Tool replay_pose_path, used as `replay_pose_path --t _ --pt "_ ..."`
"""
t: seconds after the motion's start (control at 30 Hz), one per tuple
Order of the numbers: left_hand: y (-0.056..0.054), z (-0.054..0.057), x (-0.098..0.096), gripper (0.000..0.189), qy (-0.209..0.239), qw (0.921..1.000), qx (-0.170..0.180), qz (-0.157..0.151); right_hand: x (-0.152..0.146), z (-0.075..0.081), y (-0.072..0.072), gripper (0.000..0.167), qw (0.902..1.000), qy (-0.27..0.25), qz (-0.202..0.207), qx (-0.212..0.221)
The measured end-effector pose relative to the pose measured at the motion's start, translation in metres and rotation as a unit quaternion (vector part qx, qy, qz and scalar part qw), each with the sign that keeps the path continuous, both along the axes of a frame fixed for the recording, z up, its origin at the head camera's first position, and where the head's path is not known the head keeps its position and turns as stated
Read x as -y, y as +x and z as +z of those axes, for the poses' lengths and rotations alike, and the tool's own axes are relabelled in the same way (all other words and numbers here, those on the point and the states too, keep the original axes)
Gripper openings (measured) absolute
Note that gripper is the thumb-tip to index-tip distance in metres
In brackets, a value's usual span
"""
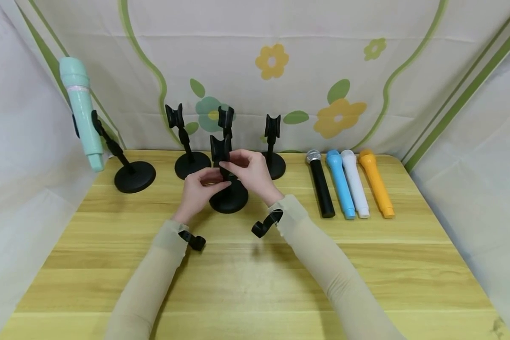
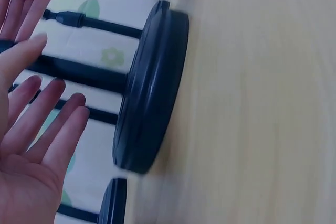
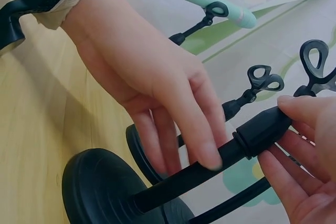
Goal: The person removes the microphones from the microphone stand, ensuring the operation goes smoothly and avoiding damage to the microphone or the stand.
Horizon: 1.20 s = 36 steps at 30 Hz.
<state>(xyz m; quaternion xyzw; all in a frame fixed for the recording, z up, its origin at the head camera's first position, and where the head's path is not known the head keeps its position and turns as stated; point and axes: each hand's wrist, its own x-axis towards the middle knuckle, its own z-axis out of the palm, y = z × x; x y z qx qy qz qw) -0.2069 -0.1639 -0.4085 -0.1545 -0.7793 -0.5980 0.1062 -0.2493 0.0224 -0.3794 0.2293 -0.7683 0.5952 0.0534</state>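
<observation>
A black desktop microphone stand (image 1: 229, 200) stands upright on the table, its round base flat on the wood and its clip (image 1: 219, 150) at the top. My right hand (image 1: 255, 174) pinches the thick collar (image 3: 262, 131) on its pole between thumb and fingers. Lower down, my left hand (image 1: 197, 192) has its thumb on the pole (image 2: 79, 73) and its fingers loosely around the far side. The clip holds no microphone. In the left wrist view the right hand is partly cut off.
Three more black stands, a left one (image 1: 191, 163), a middle one (image 1: 226, 118) and a right one (image 1: 274, 163), stand behind. A mint microphone (image 1: 82, 115) sits in another stand (image 1: 135, 177). Black (image 1: 321, 189), blue (image 1: 341, 186), white (image 1: 355, 184) and orange (image 1: 377, 184) microphones lie at right.
</observation>
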Motion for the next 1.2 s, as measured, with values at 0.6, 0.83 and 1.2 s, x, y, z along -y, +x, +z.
replay_pose_path --t 0.6,0.83,1.2 --pt "-0.007 -0.019 0.108 0.052 0.034 0.9633 0.021 0.265 -0.021 -0.008 0.011 0.035 0.9989 -0.018 0.027 0.034" --pt "-0.002 -0.013 0.136 0.056 0.093 0.9411 0.067 0.318 -0.035 -0.006 0.020 0.038 0.9981 -0.026 0.031 0.048" --pt "-0.007 -0.003 0.171 0.057 0.108 0.9107 0.035 0.397 -0.050 0.002 0.038 0.042 0.9987 0.001 0.032 0.039"
